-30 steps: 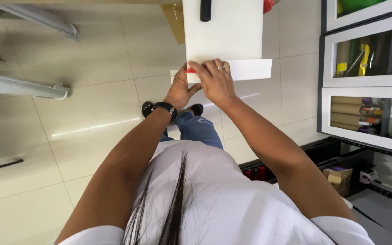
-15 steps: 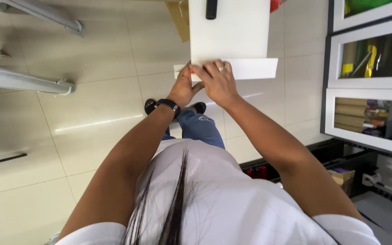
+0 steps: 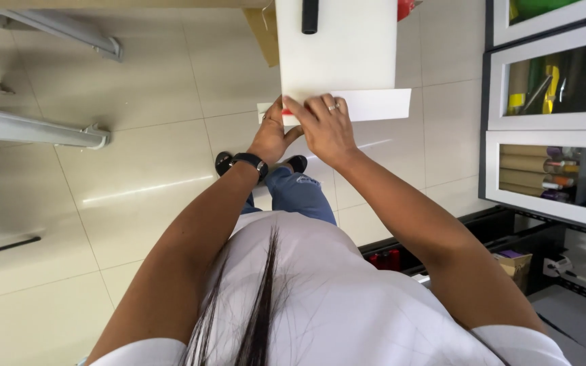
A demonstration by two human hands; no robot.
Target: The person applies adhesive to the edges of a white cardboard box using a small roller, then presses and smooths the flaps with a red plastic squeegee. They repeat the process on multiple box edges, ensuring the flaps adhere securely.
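A white sheet of paper (image 3: 374, 105) lies across the near edge of a small white table (image 3: 337, 47), sticking out on both sides. My right hand (image 3: 323, 125), a ring on one finger, presses flat on the sheet. My left hand (image 3: 272, 132), a black watch on its wrist, pinches the sheet's lower left edge next to a small red thing (image 3: 286, 112) that is mostly hidden by my fingers. A black cylinder (image 3: 310, 15) lies at the far end of the table.
A grey metal frame (image 3: 28, 129) stands on the tiled floor at the left. Glass-fronted white cabinets (image 3: 551, 129) with rolls and tools line the right. A dark shelf with a small box (image 3: 513, 261) sits at lower right. A brown cardboard piece (image 3: 264, 30) leans beside the table.
Both hands have stayed on the sheet's near edge; my left fingers have shifted slightly along it. The view has tipped a little, so the table sits slightly lower in frame.
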